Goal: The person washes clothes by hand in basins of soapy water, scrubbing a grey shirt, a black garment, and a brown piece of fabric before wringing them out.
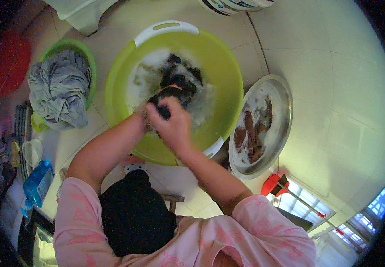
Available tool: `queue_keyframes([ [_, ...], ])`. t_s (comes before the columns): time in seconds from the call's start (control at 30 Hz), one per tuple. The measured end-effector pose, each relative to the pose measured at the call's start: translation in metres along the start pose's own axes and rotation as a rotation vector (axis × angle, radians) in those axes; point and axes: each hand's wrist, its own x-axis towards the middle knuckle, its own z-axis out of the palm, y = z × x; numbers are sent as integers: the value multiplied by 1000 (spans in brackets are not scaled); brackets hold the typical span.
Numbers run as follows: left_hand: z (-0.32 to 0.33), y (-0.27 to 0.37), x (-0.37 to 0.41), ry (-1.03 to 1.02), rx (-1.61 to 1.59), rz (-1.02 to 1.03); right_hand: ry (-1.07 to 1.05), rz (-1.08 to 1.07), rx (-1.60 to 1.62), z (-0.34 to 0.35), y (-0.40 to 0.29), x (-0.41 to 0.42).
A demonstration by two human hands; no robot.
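A large green plastic basin (225, 76) with white handles stands on the floor before me, holding sudsy water. Dark wet cloth (179, 76) lies in the suds and runs up to my hands. My right hand (172, 121) grips a bunched part of it, thumb and fingers curled around the fabric. My left hand (146, 116) is pressed against the same bunch, mostly hidden behind the right hand and the cloth; its fingers do not show. Both hands are near the middle of the basin, close together and slightly blurred.
A green basin (94, 73) heaped with grey cloth (60, 86) stands left. On the right, a metal basin (287, 133) holds brown cloth (253, 133) in suds. A blue bottle (38, 183) and a white cup (32, 152) are lower left; a red dustpan (270, 184) is lower right.
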Motion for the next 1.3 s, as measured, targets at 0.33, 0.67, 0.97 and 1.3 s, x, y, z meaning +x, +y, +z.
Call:
queue_keyframes([
  [0.33,63,39,-6,548,349,-67,206,132,-797,19,169,42],
  [0.67,36,19,-3,487,218,-405,41,661,281,19,145,50],
  [0.97,26,22,-1,146,-162,-287,2,-43,-40,0,2,19],
  [1.3,29,23,6,486,499,-124,88,65,-804,17,187,16],
])
